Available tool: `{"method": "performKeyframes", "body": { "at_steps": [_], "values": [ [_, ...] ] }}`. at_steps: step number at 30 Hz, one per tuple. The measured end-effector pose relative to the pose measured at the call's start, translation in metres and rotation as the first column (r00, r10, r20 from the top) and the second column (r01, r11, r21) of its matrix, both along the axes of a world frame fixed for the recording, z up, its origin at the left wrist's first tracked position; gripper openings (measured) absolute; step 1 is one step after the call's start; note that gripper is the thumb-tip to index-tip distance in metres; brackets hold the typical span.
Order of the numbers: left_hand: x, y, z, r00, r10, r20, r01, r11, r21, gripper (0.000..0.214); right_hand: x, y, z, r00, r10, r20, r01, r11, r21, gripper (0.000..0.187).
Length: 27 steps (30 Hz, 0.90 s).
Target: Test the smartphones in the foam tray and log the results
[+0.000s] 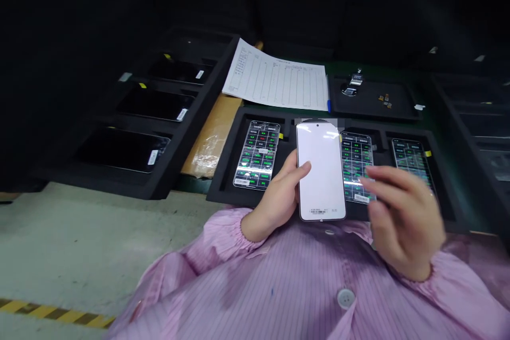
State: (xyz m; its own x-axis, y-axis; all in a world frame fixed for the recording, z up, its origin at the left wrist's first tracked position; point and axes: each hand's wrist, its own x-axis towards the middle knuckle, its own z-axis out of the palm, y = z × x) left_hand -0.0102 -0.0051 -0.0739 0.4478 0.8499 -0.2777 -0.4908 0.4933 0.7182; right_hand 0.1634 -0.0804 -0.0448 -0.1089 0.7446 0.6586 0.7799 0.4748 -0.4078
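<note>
My left hand (281,194) grips a smartphone (321,175) by its left edge, the thumb resting on the lit white screen. A barcode label shows near the bottom of that screen. To the right of the phone, my right hand (404,218) is raised with fingers apart and a little blurred, holding nothing. Behind the hands lies a black foam tray (223,183). In it are a phone with a green-lettered grid on its screen (258,154), a similar middle phone (357,164) partly covered by my fingers, and a right-hand phone (412,162).
On the left, another foam tray (159,183) holds dark-screened phones (155,105). A printed form (279,79) lies behind, above a brown cardboard piece (213,138). A small dark tray (372,103) at the back holds little parts. More trays (478,117) stand at right.
</note>
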Motion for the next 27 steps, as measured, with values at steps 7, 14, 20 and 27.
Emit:
{"method": "performKeyframes", "body": {
  "at_steps": [7,14,20,27],
  "values": [
    [-0.001,0.003,-0.003,0.989,-0.024,0.146,0.019,0.999,0.036,0.043,-0.008,-0.004,-0.035,0.936,0.237,0.259,-0.234,0.971,-0.042,0.029],
    [-0.001,0.003,0.002,0.991,-0.022,0.131,0.015,0.998,0.055,0.038,-0.01,-0.006,-0.039,0.931,0.232,0.282,-0.235,0.972,-0.024,0.03],
    [-0.001,0.004,0.002,0.989,-0.033,0.144,0.023,0.998,0.065,0.04,-0.012,-0.004,-0.039,0.919,0.239,0.314,-0.25,0.968,-0.005,0.03],
    [-0.003,0.004,0.002,0.99,-0.04,0.137,0.033,0.998,0.048,0.04,-0.01,-0.006,-0.041,0.953,0.188,0.239,-0.214,0.973,0.09,0.029]
  ]
}}
